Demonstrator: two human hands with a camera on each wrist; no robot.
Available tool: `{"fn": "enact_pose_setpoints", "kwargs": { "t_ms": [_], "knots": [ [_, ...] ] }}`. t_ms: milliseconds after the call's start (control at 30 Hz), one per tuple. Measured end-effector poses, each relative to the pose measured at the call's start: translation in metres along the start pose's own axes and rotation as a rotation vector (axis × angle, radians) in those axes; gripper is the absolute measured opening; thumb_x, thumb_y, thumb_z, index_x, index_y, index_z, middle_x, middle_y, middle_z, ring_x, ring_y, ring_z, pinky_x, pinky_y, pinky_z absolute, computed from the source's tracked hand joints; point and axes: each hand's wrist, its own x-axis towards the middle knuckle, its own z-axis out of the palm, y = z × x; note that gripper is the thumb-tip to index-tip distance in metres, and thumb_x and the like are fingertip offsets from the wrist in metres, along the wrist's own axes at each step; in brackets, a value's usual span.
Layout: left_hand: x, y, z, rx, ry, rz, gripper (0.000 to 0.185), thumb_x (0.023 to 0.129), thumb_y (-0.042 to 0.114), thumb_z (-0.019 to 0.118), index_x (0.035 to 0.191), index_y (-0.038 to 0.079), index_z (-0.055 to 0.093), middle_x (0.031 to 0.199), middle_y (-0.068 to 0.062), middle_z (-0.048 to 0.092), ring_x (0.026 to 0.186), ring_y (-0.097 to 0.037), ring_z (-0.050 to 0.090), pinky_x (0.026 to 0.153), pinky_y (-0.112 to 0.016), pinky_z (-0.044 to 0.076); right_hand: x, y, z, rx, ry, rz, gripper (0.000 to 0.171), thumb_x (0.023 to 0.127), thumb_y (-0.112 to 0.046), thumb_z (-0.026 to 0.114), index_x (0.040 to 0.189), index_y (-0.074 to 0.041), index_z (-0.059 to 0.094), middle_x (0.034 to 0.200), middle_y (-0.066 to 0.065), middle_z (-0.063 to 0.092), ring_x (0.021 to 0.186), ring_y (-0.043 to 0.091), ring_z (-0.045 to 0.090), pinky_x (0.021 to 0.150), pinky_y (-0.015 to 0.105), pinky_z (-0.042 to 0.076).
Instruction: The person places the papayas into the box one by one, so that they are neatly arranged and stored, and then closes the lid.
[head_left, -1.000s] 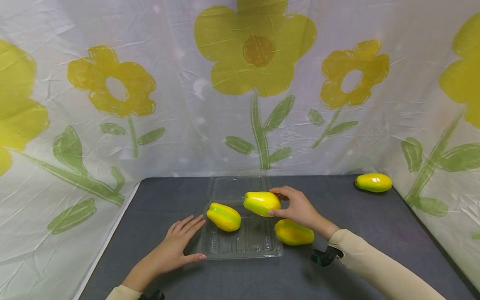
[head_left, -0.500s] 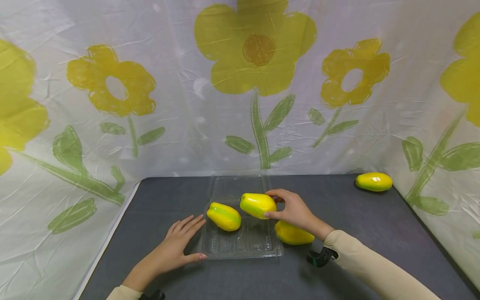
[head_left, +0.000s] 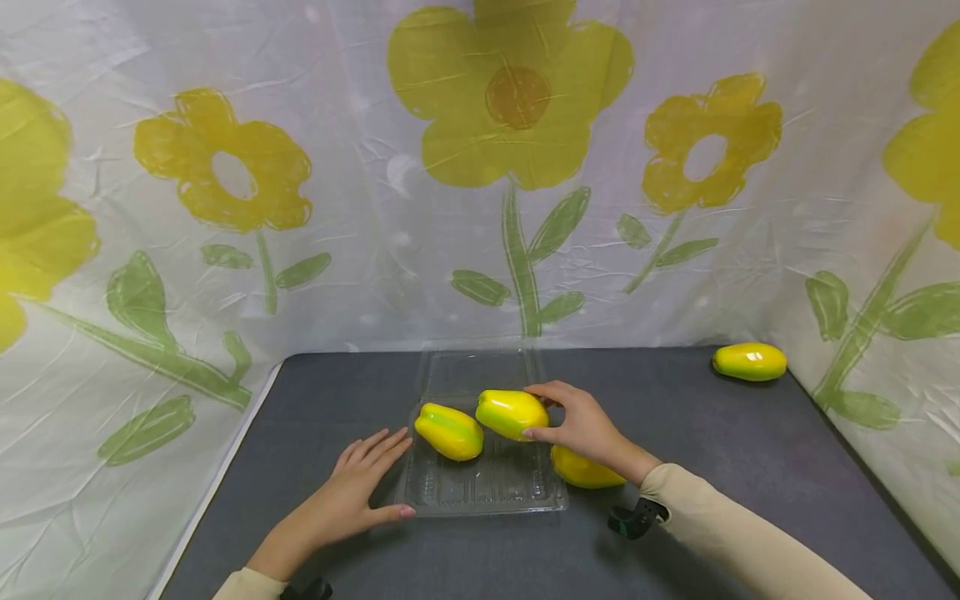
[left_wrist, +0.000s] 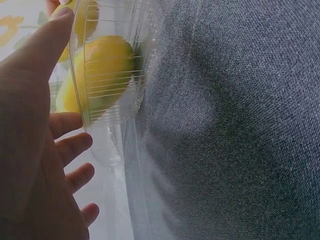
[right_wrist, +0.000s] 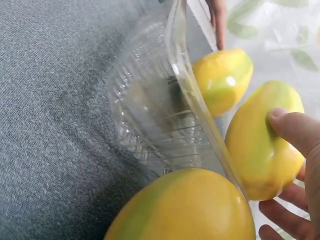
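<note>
My right hand [head_left: 588, 429] grips a yellow-green papaya [head_left: 512, 414] by its right end, over the right side of a clear plastic clamshell box [head_left: 487, 492]. In the right wrist view the thumb presses on this papaya [right_wrist: 267, 145], which hangs above the rim. Another papaya [head_left: 448, 432] lies in the box's left part. At the box's left edge my left hand [head_left: 345, 504] has its fingers spread; in the left wrist view thumb and index finger touch the rim [left_wrist: 77, 75]. Beside the box's right wall lies a third papaya [head_left: 583, 471], partly hidden by my right wrist.
One more papaya [head_left: 750, 362] lies at the far right corner of the dark grey table [head_left: 675, 392]. The box's lid [head_left: 480, 371] is folded back, away from me. A white cloth with printed flowers [head_left: 360, 208] stands behind the table and along its sides.
My right hand has moved slightly left and down with its papaya, further over the box. The left hand and the papaya in the box have stayed in place.
</note>
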Motion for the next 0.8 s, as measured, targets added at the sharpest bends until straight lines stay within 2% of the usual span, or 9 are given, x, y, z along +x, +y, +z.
{"fn": "enact_pose_setpoints", "kwargs": {
  "t_ms": [267,567,800],
  "knots": [
    [0.0,-0.002,0.0,0.009,-0.01,-0.01,0.095,0.081,0.063,0.069,0.155,0.016,0.034,0.164,-0.007,0.03,0.149,-0.041,0.028,0.113,-0.071,0.019,0.0,0.005,0.009,-0.021,-0.011,0.014,0.063,0.078,-0.039,0.083,0.134,-0.02,0.062,0.121,-0.003,0.066,0.101,0.015,0.062,0.089,0.046,0.054],
    [-0.001,-0.002,0.001,0.001,-0.011,-0.002,0.095,0.081,0.066,0.066,0.155,0.016,0.034,0.164,-0.007,0.03,0.149,-0.04,0.027,0.113,-0.071,0.019,-0.001,0.005,0.016,-0.103,-0.021,0.01,0.067,0.077,-0.043,0.083,0.135,-0.018,0.062,0.129,0.0,0.066,0.114,0.021,0.06,0.095,0.047,0.052],
    [0.0,0.0,0.0,-0.008,0.01,0.012,0.094,0.081,0.063,0.069,0.154,0.014,0.036,0.163,-0.01,0.032,0.148,-0.042,0.029,0.112,-0.071,0.02,0.001,0.006,0.019,-0.154,-0.008,0.003,0.065,0.076,-0.042,0.084,0.133,-0.018,0.063,0.125,0.0,0.066,0.111,0.019,0.059,0.091,0.043,0.053]
  ]
}}
